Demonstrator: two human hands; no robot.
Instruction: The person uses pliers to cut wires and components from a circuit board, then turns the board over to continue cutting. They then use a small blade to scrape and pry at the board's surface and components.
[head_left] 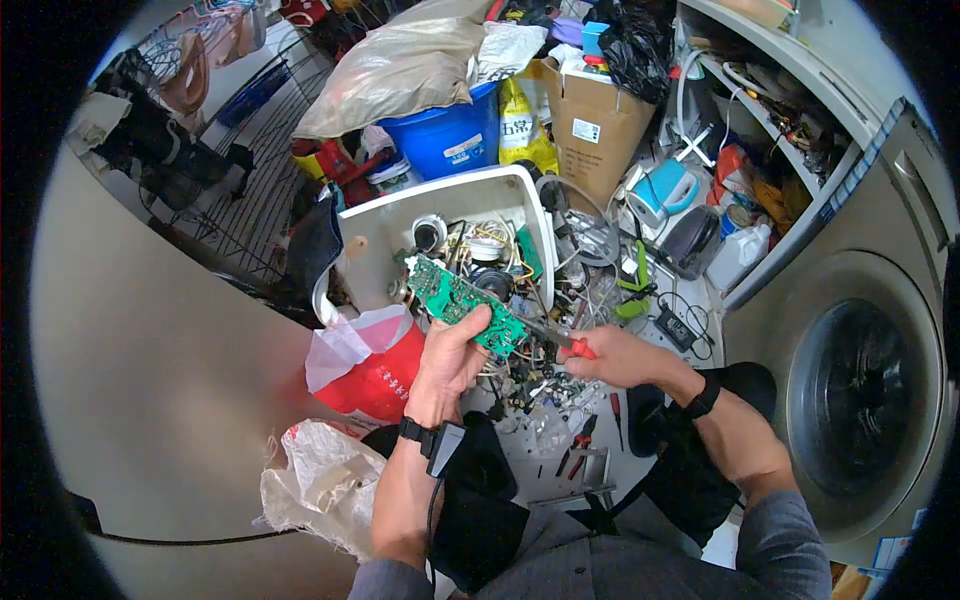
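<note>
A green circuit board [465,303] is tilted in front of the white bin, gripped near its lower part by my left hand [457,352], thumb on its face. My right hand [622,356] is wrapped round the red handle of a tool [580,349]. The tool's metal end points left and reaches the board's lower right edge; whether it touches there I cannot tell. Behind the board, the white bin [400,212] holds cables and round metal parts. Small loose parts [545,385] lie below the hands.
Pliers [581,441] and a red screwdriver [616,418] lie on the floor. A red bag [375,372] stands left of my left hand. A blue bucket [440,135] and a cardboard box [590,140] stand behind. The washing machine [850,370] is at the right.
</note>
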